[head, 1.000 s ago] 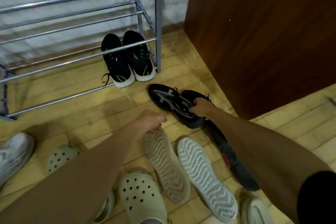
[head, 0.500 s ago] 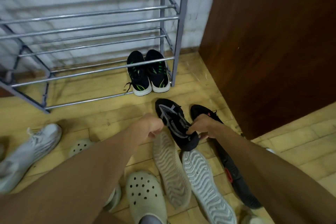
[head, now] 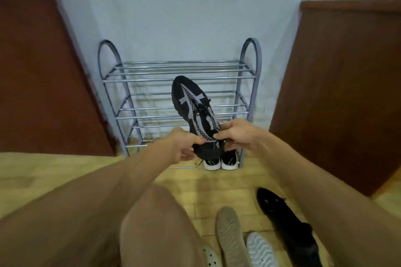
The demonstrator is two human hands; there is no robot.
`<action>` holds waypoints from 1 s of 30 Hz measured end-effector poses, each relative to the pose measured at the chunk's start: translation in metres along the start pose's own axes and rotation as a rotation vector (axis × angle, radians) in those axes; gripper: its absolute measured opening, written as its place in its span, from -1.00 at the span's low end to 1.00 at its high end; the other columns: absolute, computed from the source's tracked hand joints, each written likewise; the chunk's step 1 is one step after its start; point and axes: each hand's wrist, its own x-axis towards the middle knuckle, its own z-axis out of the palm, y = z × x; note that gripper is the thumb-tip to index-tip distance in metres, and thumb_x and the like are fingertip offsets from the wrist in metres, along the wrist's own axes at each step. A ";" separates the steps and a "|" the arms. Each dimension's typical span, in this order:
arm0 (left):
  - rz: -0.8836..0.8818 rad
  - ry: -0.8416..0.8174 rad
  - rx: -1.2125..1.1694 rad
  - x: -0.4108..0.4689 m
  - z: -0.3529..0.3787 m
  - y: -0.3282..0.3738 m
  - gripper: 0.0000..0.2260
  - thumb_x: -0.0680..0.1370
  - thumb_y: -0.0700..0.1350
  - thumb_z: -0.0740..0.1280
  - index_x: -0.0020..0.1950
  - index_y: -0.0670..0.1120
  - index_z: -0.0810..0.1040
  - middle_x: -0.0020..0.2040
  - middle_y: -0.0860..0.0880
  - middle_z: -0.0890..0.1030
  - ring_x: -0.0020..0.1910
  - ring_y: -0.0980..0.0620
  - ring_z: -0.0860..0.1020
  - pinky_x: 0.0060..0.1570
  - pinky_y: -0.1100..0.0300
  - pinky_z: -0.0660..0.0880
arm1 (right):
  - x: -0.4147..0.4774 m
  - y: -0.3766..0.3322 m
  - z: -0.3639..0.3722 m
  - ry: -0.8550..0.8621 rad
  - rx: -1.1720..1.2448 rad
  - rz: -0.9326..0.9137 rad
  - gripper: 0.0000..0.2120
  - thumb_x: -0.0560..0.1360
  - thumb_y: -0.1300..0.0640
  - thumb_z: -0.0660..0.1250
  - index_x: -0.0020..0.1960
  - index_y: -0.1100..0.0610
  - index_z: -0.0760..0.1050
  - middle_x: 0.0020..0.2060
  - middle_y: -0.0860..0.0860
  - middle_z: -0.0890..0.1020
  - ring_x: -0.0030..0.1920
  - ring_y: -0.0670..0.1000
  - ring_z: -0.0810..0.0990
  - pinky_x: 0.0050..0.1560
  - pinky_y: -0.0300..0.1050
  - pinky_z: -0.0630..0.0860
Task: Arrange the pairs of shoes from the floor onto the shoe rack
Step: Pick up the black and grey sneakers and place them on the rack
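— What do the hands hold at the centre of the frame?

— The left hand (head: pixel 181 145) and right hand (head: pixel 237 135) both grip the heel end of a black-and-grey sneaker (head: pixel 193 110), toe pointing up, in front of the grey shoe rack (head: pixel 178 76).

— And the other shoes?

— A black pair with white soles (head: pixel 220 161) sits on the rack's lowest level. Its black mate (head: pixel 286 221) lies on the wooden floor (head: pixel 43 171) at lower right, beside two upturned soles (head: pixel 230 236).

Counting: two hands (head: pixel 180 147) (head: pixel 237 136) gripping one black sneaker (head: pixel 196 112). Beyond them, one shoe rack (head: pixel 180 81) holding one pair of black sneakers (head: pixel 220 161). Nearer, lying on floor: one black sneaker (head: pixel 286 223), two sole-up shoes (head: pixel 231 236) (head: pixel 260 251), one clog (head: pixel 211 259).
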 end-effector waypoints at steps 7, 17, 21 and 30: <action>0.137 0.159 -0.048 -0.092 -0.108 0.031 -0.77 0.45 -0.28 0.43 0.09 -0.16 0.56 -0.06 -0.09 0.62 -0.25 -0.05 0.57 -0.22 0.13 0.49 | -0.042 -0.121 0.059 -0.121 -0.066 -0.201 -0.73 0.47 0.30 0.40 0.16 0.30 0.57 0.01 0.11 0.70 0.00 0.05 0.67 0.08 -0.08 0.60; 0.037 0.327 -0.163 -0.137 -0.233 -0.043 -0.85 0.45 -0.30 0.42 -0.06 -0.11 0.53 0.09 -0.12 0.60 -0.07 -0.03 0.56 -0.16 0.16 0.50 | -0.027 -0.172 0.212 -0.331 -0.161 -0.104 -0.69 0.51 0.30 0.35 0.25 0.23 0.51 0.12 0.14 0.62 -0.02 0.16 0.62 -0.03 0.03 0.62; 0.001 0.384 -0.108 -0.133 -0.264 -0.102 -0.60 0.42 -0.27 0.46 0.25 -0.16 0.55 0.15 -0.11 0.61 -0.08 0.01 0.55 -0.22 0.20 0.54 | -0.006 -0.150 0.285 -0.345 -0.141 -0.027 -0.65 0.50 0.36 0.32 0.28 0.25 0.48 0.16 0.17 0.58 0.11 0.20 0.59 -0.10 0.09 0.62; -0.034 0.430 -0.075 -0.133 -0.278 -0.248 -0.73 0.51 -0.13 0.42 0.17 -0.17 0.54 -0.15 -0.05 0.61 -0.34 0.15 0.56 -0.40 0.42 0.47 | 0.009 -0.053 0.393 -0.405 -0.030 0.225 -0.62 0.47 0.43 0.31 0.28 0.30 0.45 0.17 0.21 0.55 0.11 0.21 0.55 -0.08 0.16 0.59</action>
